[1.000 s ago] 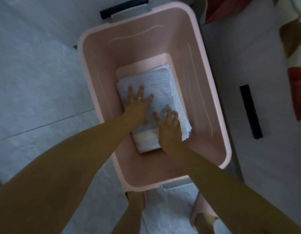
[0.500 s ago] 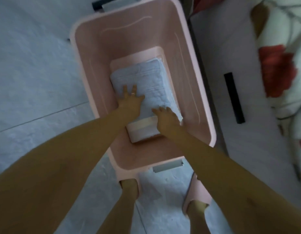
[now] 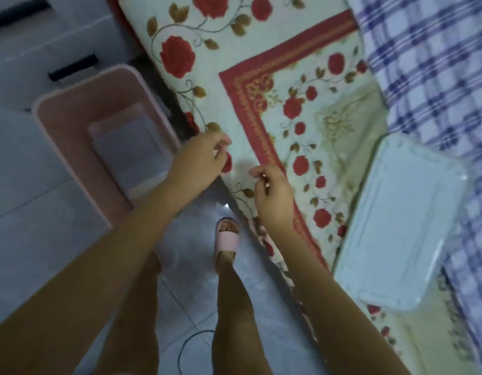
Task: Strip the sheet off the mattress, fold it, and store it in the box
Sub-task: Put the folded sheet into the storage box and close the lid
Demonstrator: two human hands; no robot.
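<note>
The folded pale sheet (image 3: 128, 150) lies flat on the bottom of the pink plastic box (image 3: 61, 117), which stands on the floor at the left. My left hand (image 3: 202, 155) hovers over the mattress corner, right of the box, fingers loosely curled, holding nothing. My right hand (image 3: 272, 190) hangs beside it over the floral mattress (image 3: 288, 109), also empty with relaxed curled fingers. Both hands are outside the box.
A white box lid (image 3: 402, 228) lies on the mattress at the right. A blue checked cloth (image 3: 437, 63) covers the far right. A white drawer unit (image 3: 45, 44) stands behind the box. My feet in pink slippers (image 3: 226, 236) and a black cable (image 3: 188, 345) are on the tiled floor.
Both hands have lifted off the folded sheet and come out of the box. My view has swung right, toward the mattress and the lid.
</note>
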